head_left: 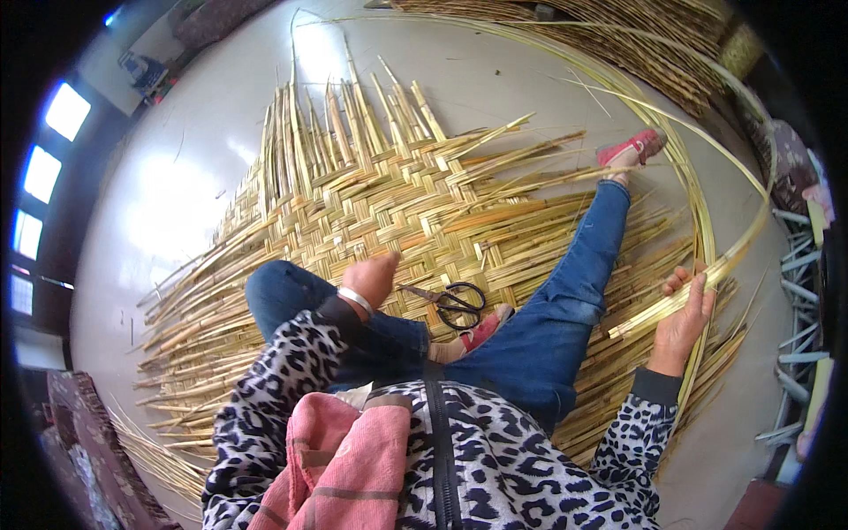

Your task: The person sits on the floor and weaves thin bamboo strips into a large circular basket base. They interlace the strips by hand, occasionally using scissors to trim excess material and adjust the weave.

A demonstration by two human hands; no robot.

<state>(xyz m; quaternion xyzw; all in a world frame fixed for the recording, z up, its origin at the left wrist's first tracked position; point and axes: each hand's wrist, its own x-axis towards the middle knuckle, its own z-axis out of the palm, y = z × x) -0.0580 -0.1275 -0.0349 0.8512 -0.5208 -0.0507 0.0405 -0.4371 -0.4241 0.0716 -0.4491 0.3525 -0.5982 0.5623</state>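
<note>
I sit on a large woven mat of flat yellow reed strips (353, 194) spread on the floor. My right hand (685, 314) grips a long bundle of loose reed strips (707, 221) that arcs up and away to the far right. My left hand (375, 276), wearing a pale bracelet, presses its closed fingers down on the mat beside my bent knee; whether it pinches a strip is hidden. Black scissors (455, 303) lie on the mat just right of that hand, between my legs.
Unwoven strip ends fan out from the mat at the left (185, 327) and top. A pile of reeds (636, 44) lies at the back right. Pale metal frames (795, 291) stand at the right edge. A dark patterned cloth (79, 442) lies lower left.
</note>
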